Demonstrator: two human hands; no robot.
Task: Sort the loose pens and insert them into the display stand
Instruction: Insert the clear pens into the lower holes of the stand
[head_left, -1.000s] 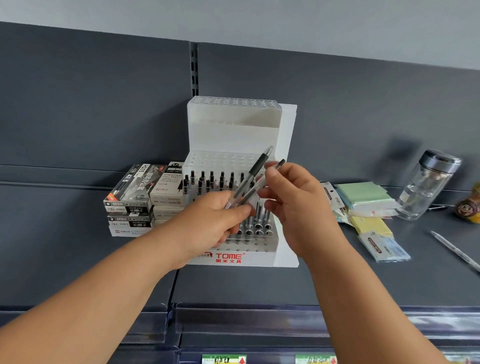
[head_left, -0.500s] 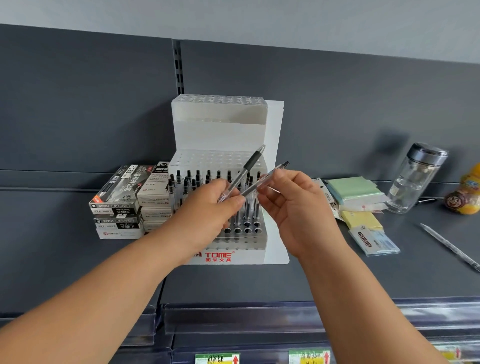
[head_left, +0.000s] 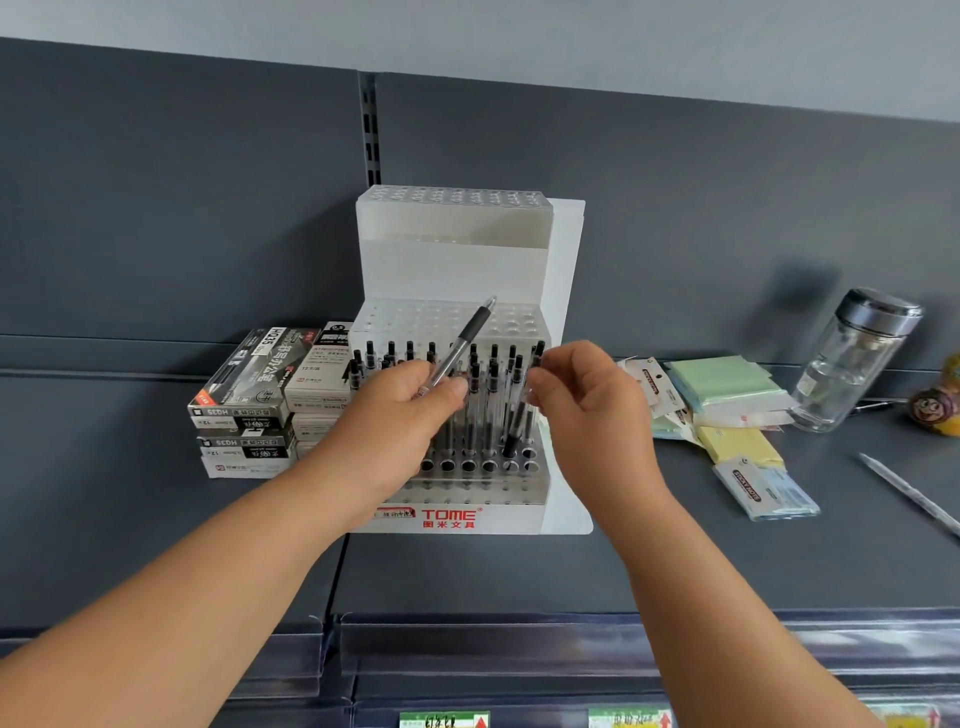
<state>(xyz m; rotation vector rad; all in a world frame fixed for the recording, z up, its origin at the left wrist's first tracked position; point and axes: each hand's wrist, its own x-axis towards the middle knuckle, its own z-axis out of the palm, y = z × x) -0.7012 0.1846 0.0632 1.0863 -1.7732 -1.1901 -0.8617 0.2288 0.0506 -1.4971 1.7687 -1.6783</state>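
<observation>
The right hand (head_left: 587, 410) pinches a pen (head_left: 515, 431) near its top, tip down at a hole in the stand's (head_left: 457, 249) lower tier (toward its 5 o'clock corner); hold it upright and slide it straight down. The left hand (head_left: 410, 410) grips a spare pen (head_left: 462, 343) pointing toward 1 o'clock.

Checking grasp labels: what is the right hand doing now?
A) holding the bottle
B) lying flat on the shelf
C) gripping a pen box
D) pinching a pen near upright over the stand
D: the right hand pinches a pen that stands near upright, its lower end at the front-right holes of the stand. The left hand holds a second pen, tilted.
</observation>
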